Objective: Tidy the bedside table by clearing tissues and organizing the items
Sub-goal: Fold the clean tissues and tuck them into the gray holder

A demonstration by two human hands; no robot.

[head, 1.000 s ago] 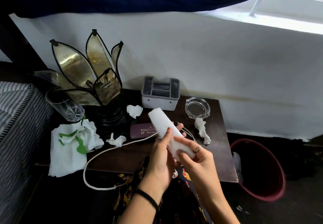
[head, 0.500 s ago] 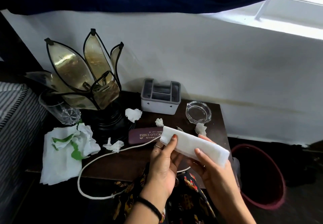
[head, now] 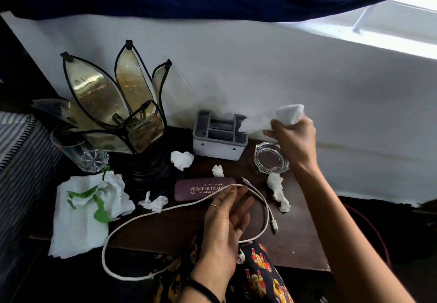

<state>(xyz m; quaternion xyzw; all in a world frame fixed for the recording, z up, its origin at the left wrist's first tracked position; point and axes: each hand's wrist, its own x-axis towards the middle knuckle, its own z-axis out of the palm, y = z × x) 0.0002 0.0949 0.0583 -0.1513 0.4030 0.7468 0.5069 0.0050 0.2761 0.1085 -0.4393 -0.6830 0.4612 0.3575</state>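
Daylight enters from the window (head: 387, 26) at upper right, blown out to near white there. It washes the wall (head: 283, 78) pale and leaves the table (head: 295, 243) and floor dim. The lamp (head: 113, 104) panels catch dull gold glare. The white object in the right hand (head: 293, 137) is motion-blurred. Wide-angle distortion bends the edges; the corners fall into deep shadow.
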